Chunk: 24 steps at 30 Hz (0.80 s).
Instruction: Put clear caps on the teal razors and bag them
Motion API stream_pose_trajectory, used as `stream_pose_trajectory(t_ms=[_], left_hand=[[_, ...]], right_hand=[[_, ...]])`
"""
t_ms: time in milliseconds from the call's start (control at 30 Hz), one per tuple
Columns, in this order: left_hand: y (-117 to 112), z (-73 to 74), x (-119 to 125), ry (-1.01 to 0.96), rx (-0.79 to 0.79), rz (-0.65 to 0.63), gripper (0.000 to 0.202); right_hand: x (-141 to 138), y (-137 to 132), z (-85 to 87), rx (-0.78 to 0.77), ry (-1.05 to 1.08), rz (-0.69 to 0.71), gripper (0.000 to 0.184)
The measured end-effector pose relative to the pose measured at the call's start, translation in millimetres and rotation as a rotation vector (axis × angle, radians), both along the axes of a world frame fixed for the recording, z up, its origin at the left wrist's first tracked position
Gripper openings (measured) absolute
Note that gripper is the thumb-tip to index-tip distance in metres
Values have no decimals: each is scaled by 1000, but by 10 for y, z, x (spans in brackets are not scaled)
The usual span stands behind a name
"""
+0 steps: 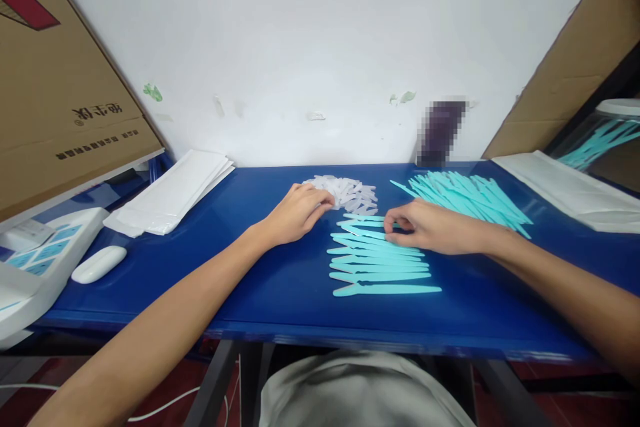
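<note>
My left hand (302, 211) is at the left edge of a heap of small translucent white plastic caps (353, 193). Its thumb and fingertips come together in a pinch, and whatever is between them is too small to make out. A row of flat turquoise eyebrow razors (380, 277) lies side by side in front of the heap, wider ends to the left. My right hand (425, 227) has curled fingers closed at the handle end of a turquoise razor (360, 231) near the far end of that row. Behind this hand lies a loose pile of similar turquoise razors (465, 197).
White packets (173, 190) lie on the blue table (280, 300) at left, near a white oval case (99, 264) and a white device. Another white packet (565, 190) and a jar of turquoise sticks (600, 137) are at right. Cardboard panels (65, 80) flank the white wall.
</note>
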<state>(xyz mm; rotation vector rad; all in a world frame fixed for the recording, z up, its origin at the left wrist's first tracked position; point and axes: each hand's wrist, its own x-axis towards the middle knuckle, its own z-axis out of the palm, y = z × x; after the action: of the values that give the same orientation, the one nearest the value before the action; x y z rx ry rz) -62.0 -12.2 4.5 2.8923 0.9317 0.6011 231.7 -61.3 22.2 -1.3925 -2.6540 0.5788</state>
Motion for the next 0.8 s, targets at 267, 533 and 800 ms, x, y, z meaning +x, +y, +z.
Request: stream_pose_trajectory(t_ms=[267,533,800], left_hand=[[47,-50,1,-167,-9,214,22],[27,-22,16,-231,-37,198,16],[8,-21,37,-209,-56,227,14]], right_hand=[[-11,-21,-15,269,74,-32,17],[24,54,-104,450,68,44,26],[67,89,-147,540,44,-19,32]])
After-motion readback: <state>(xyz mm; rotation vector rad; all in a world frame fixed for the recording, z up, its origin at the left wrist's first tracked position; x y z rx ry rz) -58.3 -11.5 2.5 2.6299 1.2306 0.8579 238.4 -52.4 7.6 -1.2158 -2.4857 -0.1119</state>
